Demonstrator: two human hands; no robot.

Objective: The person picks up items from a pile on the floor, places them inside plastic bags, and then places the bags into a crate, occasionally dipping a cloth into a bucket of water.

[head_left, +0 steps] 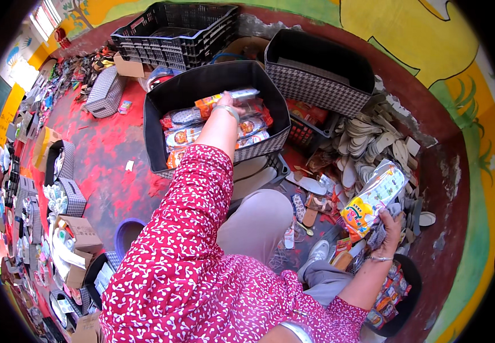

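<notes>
My left hand [229,104] reaches into a black-lined fabric box [157,114] with a houndstooth outside. Its fingers close over an orange-ended, clear plastic packet [207,103] on top of several similar packets [183,137]. Out to the right, my right hand [390,235] grips a bright plastic packet [374,200] by its lower side. That packet has an orange and yellow end and a pale patterned body, and it is held tilted above the floor. Something grey and fuzzy-looking [376,236] shows between the packet and my right fingers; its kind is unclear.
Behind the box stand stacked black crates [179,43] and another houndstooth box [321,74]. Loose shoe soles [367,140] are heaped at the right wall. A dark bin [412,286] with small packets is below my right forearm. Boxes and cartons [81,231] line the left.
</notes>
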